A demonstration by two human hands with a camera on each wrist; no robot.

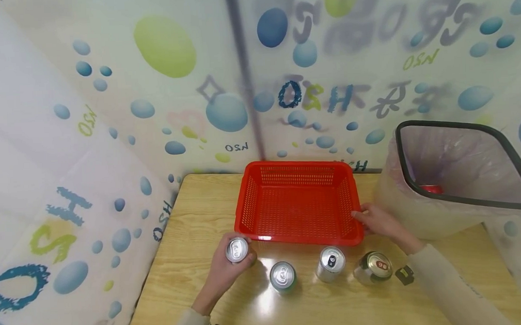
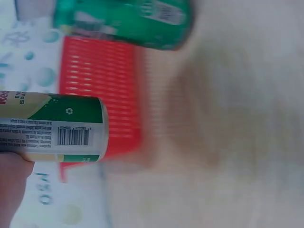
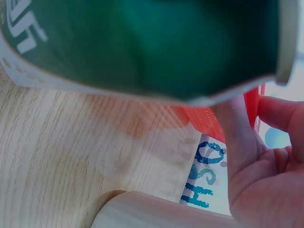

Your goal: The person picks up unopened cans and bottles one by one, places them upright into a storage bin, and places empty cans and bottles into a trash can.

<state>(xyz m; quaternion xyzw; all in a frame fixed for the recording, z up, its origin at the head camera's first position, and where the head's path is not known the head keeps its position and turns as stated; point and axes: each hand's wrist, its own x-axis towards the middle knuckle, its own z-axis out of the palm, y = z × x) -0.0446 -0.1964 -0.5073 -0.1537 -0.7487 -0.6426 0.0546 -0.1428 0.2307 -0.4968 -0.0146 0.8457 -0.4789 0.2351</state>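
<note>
My left hand (image 1: 223,268) grips an upright drink can (image 1: 236,250) near the front left corner of the red plastic basket (image 1: 297,209). In the left wrist view that can (image 2: 76,128) shows green, beige and white with a barcode. At the basket's right side, my right hand (image 1: 376,220) holds the rim between thumb and fingers; the right wrist view shows this hand (image 3: 268,166) pinching the red edge. Nothing lies inside the basket. Before it stand a green-edged can (image 1: 283,277), a silver-topped can (image 1: 330,264) and a gold-topped can (image 1: 373,267).
A lined trash bin (image 1: 467,202) with a black rim stands at the right, a red item (image 1: 432,189) inside it. Patterned curtains (image 1: 222,77) enclose the wooden table (image 1: 201,199) at the back and left. A green can (image 3: 142,47) fills the upper right wrist view.
</note>
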